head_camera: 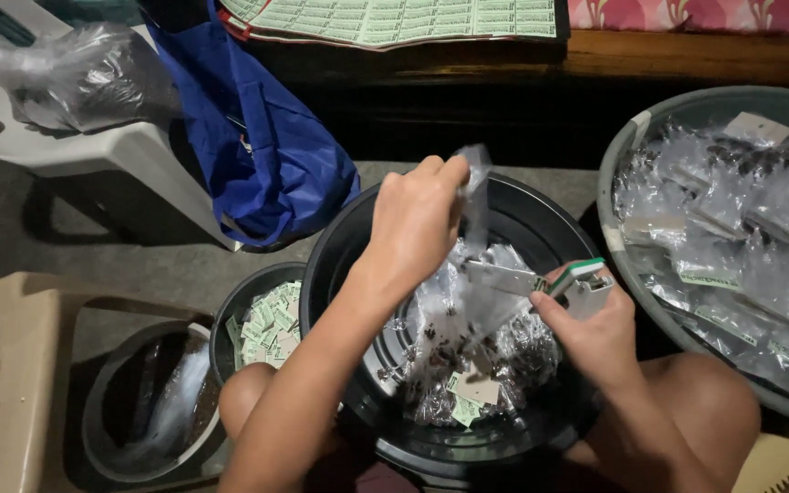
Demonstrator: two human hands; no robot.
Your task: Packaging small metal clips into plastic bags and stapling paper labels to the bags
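Both hands are engaged over the black bucket, which is set on the floor between the knees. By the left hand, its fingers pinched shut, the top of a small clear plastic packet is gripped and held upright above the middle of the bucket. By the right hand, clenched around its body, a white stapler with a green top is held near the bucket's right rim, with its metal nose set across the packet just below the pinched top.

Several things could be judged to go wrong. Because the film is thin and slack, the staple could be driven through a wrinkle or off the fold, and the packet left partly open. Since the left fingers sit close above the stapler's nose, a finger could be caught if the packet were to slip downward. A loose pinch could let the dark contents spill among the filled packets heaped in the bucket.

A grey basin of finished packets is seen at the right, and a small dark tub of green paper labels at the bucket's left rim.
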